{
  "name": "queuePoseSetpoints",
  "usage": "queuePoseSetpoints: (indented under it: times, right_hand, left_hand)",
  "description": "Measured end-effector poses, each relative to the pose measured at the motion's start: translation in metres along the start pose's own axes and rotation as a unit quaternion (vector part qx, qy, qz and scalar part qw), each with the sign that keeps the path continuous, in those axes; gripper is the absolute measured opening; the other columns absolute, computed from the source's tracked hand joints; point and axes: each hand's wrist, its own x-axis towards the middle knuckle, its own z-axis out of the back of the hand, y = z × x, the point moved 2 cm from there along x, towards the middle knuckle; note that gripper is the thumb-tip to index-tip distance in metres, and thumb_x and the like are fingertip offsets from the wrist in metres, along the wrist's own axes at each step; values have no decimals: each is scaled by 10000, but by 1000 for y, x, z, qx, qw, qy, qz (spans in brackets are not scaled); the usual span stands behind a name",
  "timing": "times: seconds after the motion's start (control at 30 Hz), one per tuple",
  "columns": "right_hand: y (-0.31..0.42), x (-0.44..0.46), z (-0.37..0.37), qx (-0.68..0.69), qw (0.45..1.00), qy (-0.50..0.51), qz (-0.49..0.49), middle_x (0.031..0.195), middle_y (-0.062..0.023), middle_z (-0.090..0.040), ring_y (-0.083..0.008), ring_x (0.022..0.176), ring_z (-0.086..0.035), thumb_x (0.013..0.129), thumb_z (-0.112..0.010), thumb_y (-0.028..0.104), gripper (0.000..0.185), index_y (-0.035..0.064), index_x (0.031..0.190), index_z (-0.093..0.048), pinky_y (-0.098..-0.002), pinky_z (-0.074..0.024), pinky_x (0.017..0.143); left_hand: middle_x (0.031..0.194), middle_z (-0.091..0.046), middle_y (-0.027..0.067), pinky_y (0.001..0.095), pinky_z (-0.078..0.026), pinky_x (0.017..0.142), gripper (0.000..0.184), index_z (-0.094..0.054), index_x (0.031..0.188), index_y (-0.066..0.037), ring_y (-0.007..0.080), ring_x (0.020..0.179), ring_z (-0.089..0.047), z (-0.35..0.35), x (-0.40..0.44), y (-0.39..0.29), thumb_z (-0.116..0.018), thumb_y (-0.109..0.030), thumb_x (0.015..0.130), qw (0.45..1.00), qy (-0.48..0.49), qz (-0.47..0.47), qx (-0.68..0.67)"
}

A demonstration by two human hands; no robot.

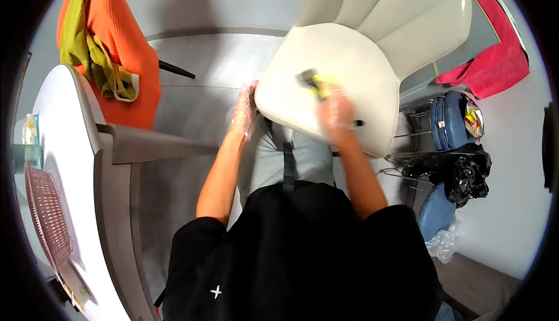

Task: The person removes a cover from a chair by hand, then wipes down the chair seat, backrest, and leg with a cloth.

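A cream padded chair (326, 47) stands in front of me, its ribbed backrest at the upper right. My right hand (336, 110), in a clear plastic glove and blurred by motion, is closed on a yellow and black brush (315, 83) over the seat. The brush is smeared too, so its exact shape is unclear. At the seat's left edge, my left hand (246, 110), also in a clear glove, rests against the side with its fingers stretched out. A small dark object (358, 123) shows just right of my right hand.
On the left stands a white table (70, 146) with a pink woven basket (49, 210). Behind it, an orange chair (125, 35) carries a green cloth (96, 59). Blue stools (445, 123), a black plastic bag (466, 172) and a red cloth (501, 67) are on the right.
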Motion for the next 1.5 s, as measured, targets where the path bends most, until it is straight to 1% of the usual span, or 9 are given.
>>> queuePoseSetpoints:
  times: [0.2,0.3,0.47,0.63,0.77,0.97,1.13,1.4,1.5]
  right_hand:
    - [50,-55,10,-8,970,141,198,1063,-115,-637,-349,879,-656,721,-709,102,509,186,1221,-666,-404,-559,742]
    - [-39,-51,9,36,986,160,-21,1070,-128,-639,-363,878,-657,758,-685,97,483,169,1234,-654,-421,-555,759]
    - [-145,-15,124,-200,960,66,-184,1135,-151,-637,-387,982,-665,795,-653,59,500,247,1258,-624,-504,-533,835]
    - [-196,14,92,-219,941,-9,-257,1116,-185,-680,-378,1003,-680,821,-650,174,477,154,1295,-602,-474,-542,872]
    - [-97,62,22,-136,947,32,-290,871,-184,-707,-347,831,-709,872,-597,187,188,22,861,-686,-462,-559,742]
    - [99,60,-83,78,989,112,59,1008,-123,-707,-334,993,-675,822,-614,90,363,210,1156,-693,-463,-542,842]
    - [98,55,-53,119,937,270,189,1122,-139,-678,-350,1063,-649,804,-640,95,324,118,1125,-673,-442,-516,924]
    - [-130,-13,90,-41,992,-15,-118,1240,-205,-649,-389,1158,-617,813,-667,104,453,24,1256,-608,-442,-482,1011]
    - [-153,-60,110,-10,979,-130,-155,1079,-192,-675,-437,1009,-639,844,-671,128,351,87,1188,-615,-480,-508,870]
  left_hand:
    - [1541,-438,147,415,-247,1211,709,-442,1469,0,267,1424,-394,17,26,23,-228,-549,1073,997,-9,58,-50]
    - [1526,-458,137,408,-259,1207,663,-454,1460,-2,260,1412,-407,10,20,20,-276,-516,1081,998,-34,52,-23]
    - [1545,-435,125,409,-231,1216,676,-400,1498,-10,258,1434,-375,-11,7,9,-307,-528,1074,996,-56,64,0]
    - [1603,-344,122,406,-209,1225,698,-346,1537,-39,263,1467,-325,-8,13,17,-313,-553,1066,997,-27,61,-24]
    - [1626,-306,110,401,-187,1233,699,-303,1562,-62,254,1493,-280,-5,7,20,-292,-555,1068,996,-40,61,-45]
    - [1614,-331,82,392,-193,1222,638,-284,1564,-72,227,1480,-291,10,16,63,-268,-488,1081,991,-33,-23,-124]
    - [1530,-445,62,423,-268,1179,566,-414,1481,-80,226,1401,-397,17,14,67,-239,-444,1085,995,-51,18,-79]
    - [1569,-409,56,439,-236,1199,649,-359,1540,-122,241,1429,-371,23,27,71,-207,-539,1067,997,-69,26,-26]
    - [1567,-410,65,438,-235,1203,659,-357,1543,-121,243,1441,-358,23,32,79,-196,-547,1065,998,-52,22,-33]
